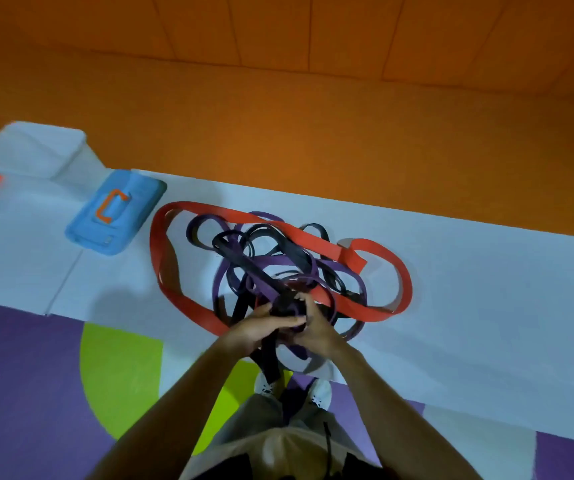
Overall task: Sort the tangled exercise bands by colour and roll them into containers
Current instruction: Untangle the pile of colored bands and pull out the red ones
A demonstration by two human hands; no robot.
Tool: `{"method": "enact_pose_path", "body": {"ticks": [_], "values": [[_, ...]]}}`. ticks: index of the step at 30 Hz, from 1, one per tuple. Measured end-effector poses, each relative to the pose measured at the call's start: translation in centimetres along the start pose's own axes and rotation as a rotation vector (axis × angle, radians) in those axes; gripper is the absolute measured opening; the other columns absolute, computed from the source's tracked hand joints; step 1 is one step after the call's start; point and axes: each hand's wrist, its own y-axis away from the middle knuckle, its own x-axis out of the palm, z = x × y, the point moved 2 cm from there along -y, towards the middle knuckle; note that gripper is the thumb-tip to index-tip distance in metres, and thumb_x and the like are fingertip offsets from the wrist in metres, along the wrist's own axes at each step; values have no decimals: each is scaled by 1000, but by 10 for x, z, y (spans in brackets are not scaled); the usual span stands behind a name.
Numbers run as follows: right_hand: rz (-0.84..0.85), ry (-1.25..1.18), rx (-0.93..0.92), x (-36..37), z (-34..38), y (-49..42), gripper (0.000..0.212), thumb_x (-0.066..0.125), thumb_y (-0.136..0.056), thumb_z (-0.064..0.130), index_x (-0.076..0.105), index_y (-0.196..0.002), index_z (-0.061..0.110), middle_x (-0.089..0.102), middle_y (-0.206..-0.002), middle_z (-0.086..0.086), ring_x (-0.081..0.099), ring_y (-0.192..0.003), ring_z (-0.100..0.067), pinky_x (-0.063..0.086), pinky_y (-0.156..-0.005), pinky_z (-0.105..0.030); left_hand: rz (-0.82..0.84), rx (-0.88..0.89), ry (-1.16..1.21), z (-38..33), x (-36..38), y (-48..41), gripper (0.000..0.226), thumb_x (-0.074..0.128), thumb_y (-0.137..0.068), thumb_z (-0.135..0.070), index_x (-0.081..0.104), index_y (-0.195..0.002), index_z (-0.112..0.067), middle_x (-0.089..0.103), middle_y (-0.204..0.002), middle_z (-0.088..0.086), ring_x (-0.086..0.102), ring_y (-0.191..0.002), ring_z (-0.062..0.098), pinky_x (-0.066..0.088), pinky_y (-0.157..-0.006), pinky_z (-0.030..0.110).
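Two containers sit at the left end of the white sheet (486, 306) spread on the floor: a blue container (115, 213) with an orange handle on its lid, lying closed, and further left a white container (18, 161) with a red-orange clasp, blurred at the picture's edge. What either holds cannot be told. Just right of the blue container lies the tangle of exercise bands, none of it sorted. A wide red band (160, 258) loops around the outside of the heap, while the purple band (278, 263) and the black band (240, 258) cross over and under each other in the middle. The near edge of the tangle is gathered up in both hands. The left hand (261, 329) has its fingers curled across a bunched length of the black band, which hangs down from the grip toward the person's white shoes (320, 393). The right hand (316, 327), touching the left, has its fingers curled round the purple band at the same bunch. The red band passes just behind the hands. Beside the sheet the floor (36, 375) shows purple and lime-green shapes, and an orange wall (278, 116) rises behind it.
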Motion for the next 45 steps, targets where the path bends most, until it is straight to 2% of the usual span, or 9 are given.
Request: {"method": "enact_pose_path", "body": {"ticks": [4, 11, 16, 20, 24, 31, 36, 39, 45], "values": [[-75, 141, 37, 5, -2, -5, 82, 85, -81, 31, 34, -146, 30, 71, -124, -3, 70, -110, -27, 57, -92, -44, -188, -34, -258, 0, -13, -5, 2, 79, -89, -12, 79, -90, -14, 77, -71, -1, 72, -74, 21, 56, -72, 30], [-63, 122, -47, -31, -9, 2, 30, 81, -87, 13, 71, -113, 22, 74, -101, 6, 70, -94, -17, 50, -79, -27, -390, 55, -387, -36, -24, 2, 38, 66, -100, -43, 73, -92, -7, 77, -69, 7, 77, -67, 21, 62, -71, 33], [-97, -46, -43, -69, -40, 30, 34, 89, -81, 22, 74, -111, 16, 78, -102, 3, 74, -99, -20, 59, -93, -44, -442, 235, -281, -65, -42, -7, 35, 67, -100, -39, 71, -106, -5, 80, -78, 5, 78, -72, 22, 59, -67, 30], [-159, -13, -50, -79, -55, 56, 35, 91, -79, 17, 73, -109, 17, 70, -94, 8, 65, -88, -5, 51, -83, -31, -495, 277, -290, -76, -50, -17, 36, 69, -98, -45, 64, -107, -11, 80, -86, 3, 78, -79, 20, 61, -71, 35], [-342, 9, -87, -71, -82, 76, 60, 90, -78, 18, 69, -112, 62, 66, -110, 37, 65, -104, 5, 53, -92, -19, -491, 279, -312, -75, -53, -24, 39, 71, -96, -46, 67, -110, -10, 80, -88, 4, 78, -84, 25, 61, -74, 33], [-261, 624, -236, -34, -72, 81, 70, 72, -82, 66, 63, -134, 20, 54, -141, 0, 54, -123, -22, 51, -99, -37, -464, 284, -331, -66, -55, -31, 35, 68, -97, -48, 69, -108, -14, 79, -95, 4, 75, -92, 26, 59, -79, 37], [51, 803, -162, 11, -58, 79, 94, 24, -90, 87, 9, -167, 35, -11, -174, 8, -18, -159, -15, -14, -125, -45, -461, 310, -549, -74, -49, -38, 39, 57, -101, -54, 60, -87, -19, 64, -84, -3, 64, -85, 15, 45, -76, 33], [36, 850, -105, 33, -66, 78, 103, -4, -82, 92, -1, -167, 33, -21, -172, 8, -30, -156, -15, -21, -123, -58, -459, 376, -734, -75, -55, -47, 45, 47, -101, -64, 53, -82, -24, 61, -92, 0, 61, -94, 24, 51, -89, 47], [-261, 733, -17, 54, -68, 87, 75, 37, -103, 70, 16, -166, 35, -4, -175, 10, -13, -161, -13, -8, -126, -55, -432, 413, -964, -84, -71, -65, 59, 33, -103, -68, 61, -96, -16, 67, -104, 5, 62, -107, 31, 49, -98, 54]]}}
